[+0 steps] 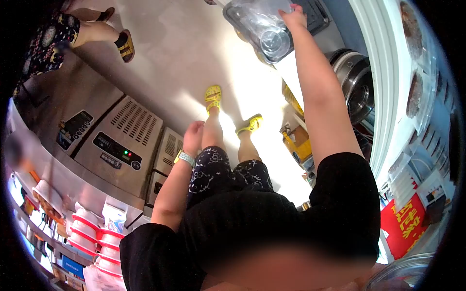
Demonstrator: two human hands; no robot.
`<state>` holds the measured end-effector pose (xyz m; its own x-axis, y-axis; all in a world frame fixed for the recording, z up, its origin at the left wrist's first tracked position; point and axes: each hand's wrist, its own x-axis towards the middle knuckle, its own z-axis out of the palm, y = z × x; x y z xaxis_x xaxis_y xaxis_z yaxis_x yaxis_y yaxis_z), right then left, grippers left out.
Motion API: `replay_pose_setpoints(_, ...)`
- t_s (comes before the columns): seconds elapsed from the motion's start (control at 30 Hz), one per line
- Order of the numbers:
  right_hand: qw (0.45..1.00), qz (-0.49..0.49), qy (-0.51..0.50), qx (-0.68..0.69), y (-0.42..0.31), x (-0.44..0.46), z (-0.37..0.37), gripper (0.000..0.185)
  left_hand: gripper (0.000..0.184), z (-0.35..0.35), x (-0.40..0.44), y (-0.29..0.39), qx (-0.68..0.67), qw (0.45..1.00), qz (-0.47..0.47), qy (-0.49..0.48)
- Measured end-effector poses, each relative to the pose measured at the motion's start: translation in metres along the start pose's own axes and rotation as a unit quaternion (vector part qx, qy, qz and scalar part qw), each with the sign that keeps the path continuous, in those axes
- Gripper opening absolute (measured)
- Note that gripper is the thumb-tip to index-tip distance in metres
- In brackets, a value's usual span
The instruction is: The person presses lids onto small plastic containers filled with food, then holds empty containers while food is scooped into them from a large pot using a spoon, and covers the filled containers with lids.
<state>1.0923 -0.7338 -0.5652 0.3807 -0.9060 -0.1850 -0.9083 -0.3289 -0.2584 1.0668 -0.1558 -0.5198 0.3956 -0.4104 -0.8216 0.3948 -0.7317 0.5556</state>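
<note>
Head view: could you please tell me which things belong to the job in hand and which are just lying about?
Likely in hand:
clear plastic wrapping, at the right hand
clear round container

Apparently just about:
red-rimmed containers, stacked
red sign with yellow characters
steel machine

A dark grey, rimmed surface (318, 18) with rounded corners — tray or lid, hard to tell — carries crumpled clear plastic (250, 17) and, close to one rounded corner, a clear round container (274, 44) — whether inside the plastic is unclear.
</note>
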Motion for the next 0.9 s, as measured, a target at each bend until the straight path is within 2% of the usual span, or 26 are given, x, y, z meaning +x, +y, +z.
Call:
replay_pose_setpoints(0.17, 0.997, -0.03, -0.035, -0.054, 0.017, 0.02, 0.008, 0.081, 0.022, 0.002, -0.003, 0.003, -0.007, 0.998, -0.055, 0.002)
replay_pose_setpoints(0.23, 0.995, 0.004, -0.077, -0.055, 0.013, 0.021, 0.002, 0.077, 0.022, 0.002, -0.005, 0.002, -0.014, 0.999, -0.041, 0.002)
replay_pose_setpoints(0.33, 0.994, -0.01, -0.089, -0.059, -0.013, 0.0, -0.025, 0.073, 0.022, 0.001, 0.0, -0.011, -0.002, 1.0, -0.02, 0.01)
replay_pose_setpoints(0.47, 0.997, 0.007, -0.061, -0.036, -0.01, 0.003, -0.019, 0.069, 0.022, 0.001, -0.001, -0.01, 0.016, 0.999, -0.027, 0.022)
replay_pose_setpoints(0.57, 0.992, 0.06, -0.112, 0.021, 0.005, 0.019, -0.008, 0.063, 0.023, -0.003, 0.002, -0.013, 0.043, 0.998, -0.031, 0.018)
replay_pose_setpoints(0.63, 0.976, 0.05, -0.06, 0.204, 0.015, 0.021, -0.001, 0.048, 0.023, -0.003, 0.003, -0.02, 0.038, 0.999, -0.023, 0.024)
replay_pose_setpoints(0.67, 0.976, 0.051, -0.059, 0.205, 0.015, 0.019, -0.004, 0.048, 0.023, -0.003, 0.004, -0.023, 0.031, 0.999, -0.013, 0.029)
replay_pose_setpoints(0.73, 0.887, 0.041, -0.097, 0.45, 0.012, 0.006, -0.023, 0.033, 0.023, -0.003, 0.005, -0.021, 0.047, 0.998, -0.005, 0.033)
replay_pose_setpoints(0.77, 0.852, 0.079, -0.058, 0.515, -0.007, -0.016, -0.044, 0.02, 0.023, -0.002, 0.004, -0.022, 0.063, 0.997, -0.002, 0.037)
replay_pose_setpoints(0.83, 0.766, 0.112, 0.059, 0.63, -0.028, -0.066, -0.074, 0.016, 0.023, 0.0, 0.004, -0.023, 0.047, 0.998, 0.018, 0.037)
replay_pose_setpoints(0.87, 0.816, 0.068, 0.102, 0.565, -0.01, -0.08, -0.061, 0.016, 0.024, 0.0, 0.005, -0.021, 0.035, 0.998, 0.032, 0.037)
replay_pose_setpoints(0.9, 0.806, 0.057, 0.103, 0.58, -0.01, -0.115, -0.08, 0.012, 0.024, 0.003, 0.005, -0.016, 0.047, 0.998, 0.048, 0.011)
